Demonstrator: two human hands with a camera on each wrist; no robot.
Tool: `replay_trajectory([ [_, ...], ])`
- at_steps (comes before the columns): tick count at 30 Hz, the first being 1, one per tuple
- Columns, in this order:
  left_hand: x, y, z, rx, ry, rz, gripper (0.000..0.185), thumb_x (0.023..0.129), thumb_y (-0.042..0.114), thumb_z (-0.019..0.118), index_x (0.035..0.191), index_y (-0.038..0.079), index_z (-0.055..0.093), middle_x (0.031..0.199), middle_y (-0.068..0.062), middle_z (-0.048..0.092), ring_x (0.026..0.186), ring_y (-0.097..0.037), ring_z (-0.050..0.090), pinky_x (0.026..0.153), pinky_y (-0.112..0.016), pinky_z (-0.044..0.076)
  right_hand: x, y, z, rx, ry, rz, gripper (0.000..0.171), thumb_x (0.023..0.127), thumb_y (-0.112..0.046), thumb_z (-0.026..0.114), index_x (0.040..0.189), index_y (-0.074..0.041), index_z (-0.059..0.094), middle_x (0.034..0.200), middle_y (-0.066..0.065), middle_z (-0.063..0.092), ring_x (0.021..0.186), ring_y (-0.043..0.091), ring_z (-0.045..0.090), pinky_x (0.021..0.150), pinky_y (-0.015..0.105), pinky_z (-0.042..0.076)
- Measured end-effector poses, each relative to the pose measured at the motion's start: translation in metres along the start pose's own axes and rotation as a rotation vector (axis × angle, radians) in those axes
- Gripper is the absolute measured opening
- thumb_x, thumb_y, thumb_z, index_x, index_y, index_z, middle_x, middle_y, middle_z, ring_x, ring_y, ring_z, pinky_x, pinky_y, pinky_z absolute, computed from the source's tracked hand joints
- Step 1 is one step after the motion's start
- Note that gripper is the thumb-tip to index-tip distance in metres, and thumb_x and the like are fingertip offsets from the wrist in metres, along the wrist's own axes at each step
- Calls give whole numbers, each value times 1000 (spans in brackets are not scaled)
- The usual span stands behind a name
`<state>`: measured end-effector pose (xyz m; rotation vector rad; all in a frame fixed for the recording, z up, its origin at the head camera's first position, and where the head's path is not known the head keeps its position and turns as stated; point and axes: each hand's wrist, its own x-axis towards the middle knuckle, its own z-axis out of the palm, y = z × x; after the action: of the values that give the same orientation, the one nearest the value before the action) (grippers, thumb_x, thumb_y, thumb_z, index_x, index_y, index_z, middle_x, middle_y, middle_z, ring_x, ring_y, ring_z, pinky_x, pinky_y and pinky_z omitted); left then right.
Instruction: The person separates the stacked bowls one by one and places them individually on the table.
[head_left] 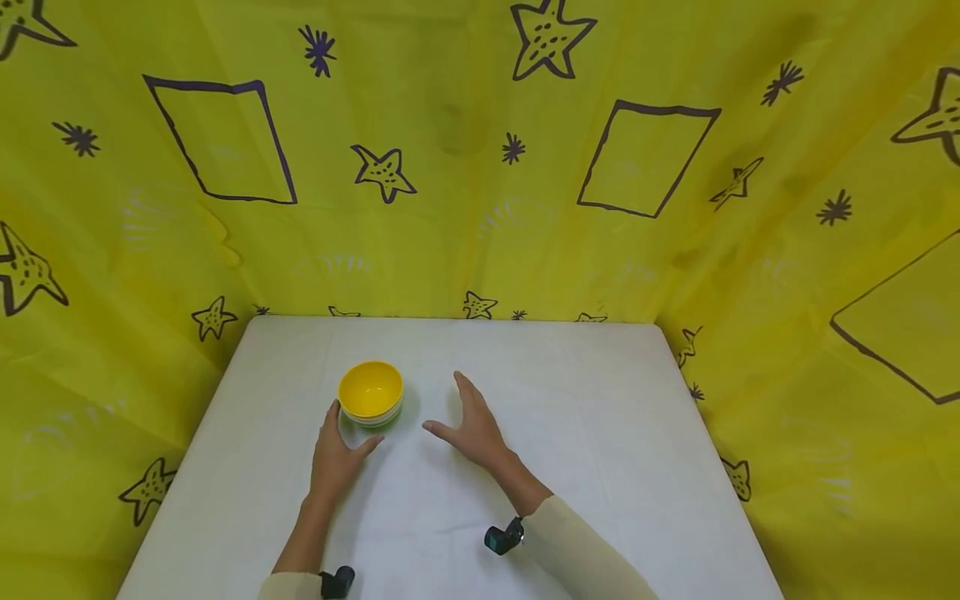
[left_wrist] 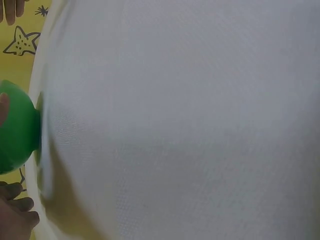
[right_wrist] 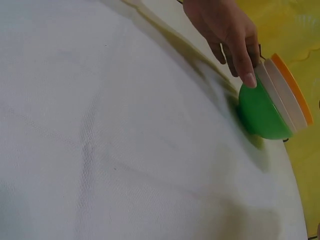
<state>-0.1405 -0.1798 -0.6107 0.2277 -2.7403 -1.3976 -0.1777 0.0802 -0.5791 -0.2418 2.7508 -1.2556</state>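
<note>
A stack of nested bowls stands on the left part of the table, with a yellow bowl [head_left: 371, 389] on top. Pale bowls [right_wrist: 280, 92] sit under it, and a green bowl [right_wrist: 262, 112] is at the bottom. My left hand [head_left: 334, 460] is at the stack's near left side, thumb and fingers spread beside it. Whether its fingertips touch the bowls cannot be told. My right hand [head_left: 476, 431] hovers to the right of the stack, fingers extended, thumb pointing at the bowls, holding nothing. The left wrist view catches only part of the green bowl [left_wrist: 17, 130].
A white cloth covers the table [head_left: 585, 417]. Yellow curtains [head_left: 450, 233] with drawn stars and frames hang behind it and along both sides. Dark wrist cameras [head_left: 503, 536] are strapped at both sleeves.
</note>
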Motion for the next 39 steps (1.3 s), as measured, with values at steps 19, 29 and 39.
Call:
replay_trajectory([
  [19,9,0,8,-116,55,36,106,82,19,93,162,-4,25,163,-30,35,150,-49,31,122,-64,25,20,-28,20,94,-58,-1,103,89,-55,80,166,-10,29,168,13,36,151,36,39,118,57,38],
  [29,10,1,11,-149,50,34,108,85,22,91,164,0,22,165,-26,34,153,-44,29,124,-61,23,28,-42,33,118,-105,-15,105,87,-54,82,166,-8,28,167,14,36,151,36,37,118,58,37],
  [39,15,1,12,-143,61,38,107,86,27,91,163,-2,22,164,-27,36,152,-45,32,123,-59,25,39,-51,43,88,-116,-102,105,86,-49,84,165,-5,30,164,12,41,149,30,41,119,52,38],
])
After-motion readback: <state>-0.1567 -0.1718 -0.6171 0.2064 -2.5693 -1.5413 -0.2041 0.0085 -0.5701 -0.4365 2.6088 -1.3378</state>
